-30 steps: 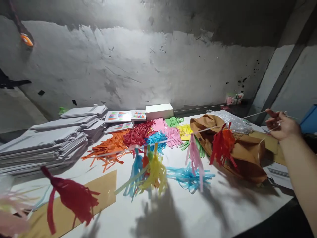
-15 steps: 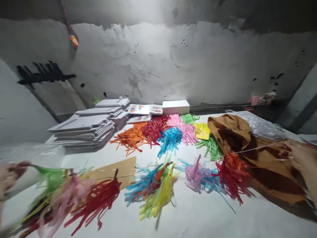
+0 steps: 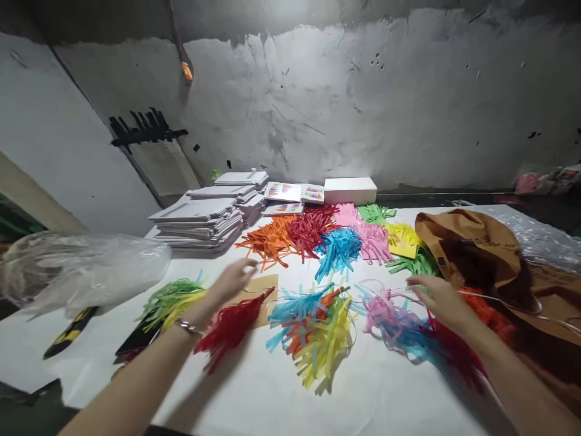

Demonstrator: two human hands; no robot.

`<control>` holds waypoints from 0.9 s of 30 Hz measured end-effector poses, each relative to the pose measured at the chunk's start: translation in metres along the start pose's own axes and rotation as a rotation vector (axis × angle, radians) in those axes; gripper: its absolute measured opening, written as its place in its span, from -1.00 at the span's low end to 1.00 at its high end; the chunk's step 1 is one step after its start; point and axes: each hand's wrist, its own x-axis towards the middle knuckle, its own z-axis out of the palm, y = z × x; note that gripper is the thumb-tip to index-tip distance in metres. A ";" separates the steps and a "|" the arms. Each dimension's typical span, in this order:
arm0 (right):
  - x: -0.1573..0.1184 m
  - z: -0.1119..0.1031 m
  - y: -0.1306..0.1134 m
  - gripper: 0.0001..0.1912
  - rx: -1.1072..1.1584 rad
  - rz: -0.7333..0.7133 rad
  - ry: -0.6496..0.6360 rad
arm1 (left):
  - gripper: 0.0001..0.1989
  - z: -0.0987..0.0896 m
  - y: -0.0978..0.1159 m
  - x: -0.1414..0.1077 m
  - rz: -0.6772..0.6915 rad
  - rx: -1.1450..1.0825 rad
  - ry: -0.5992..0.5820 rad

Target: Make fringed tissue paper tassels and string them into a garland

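A garland of paper tassels on a thin white string lies across the table. My left hand is over its left part, between the green and yellow tassels and the red tassel; its fingers look loosely stretched, with nothing visible in them. My right hand reaches in beside the pink and light-blue tassel, thumb and fingers apart. Between the hands rests a blue, orange and yellow tassel cluster. Another red tassel is partly hidden by my right forearm.
Piles of fringed tissue, orange, dark red and blue, lie behind. Stacked white packs and a white box stand farther back. A brown cloth is right; a plastic bag and a black-yellow cutter are left.
Both hands have moved inward from the garland's ends. The lifted left-side tassels are now down on the table, and the string has slackened. The view has turned left.
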 end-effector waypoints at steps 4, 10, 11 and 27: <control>0.028 0.067 -0.044 -0.78 0.176 -0.067 -0.266 | -0.74 0.090 0.071 0.012 0.276 -0.056 -0.322; 0.045 0.119 -0.073 -0.66 0.260 -0.053 -0.416 | -0.75 0.148 0.107 0.031 0.380 -0.040 -0.512; 0.045 0.123 -0.075 -0.66 0.263 -0.058 -0.419 | -0.76 0.147 0.105 0.033 0.391 -0.047 -0.509; 0.003 0.054 -0.108 -0.76 0.253 -0.306 -0.138 | -0.83 0.049 0.071 -0.019 0.523 -0.174 -0.197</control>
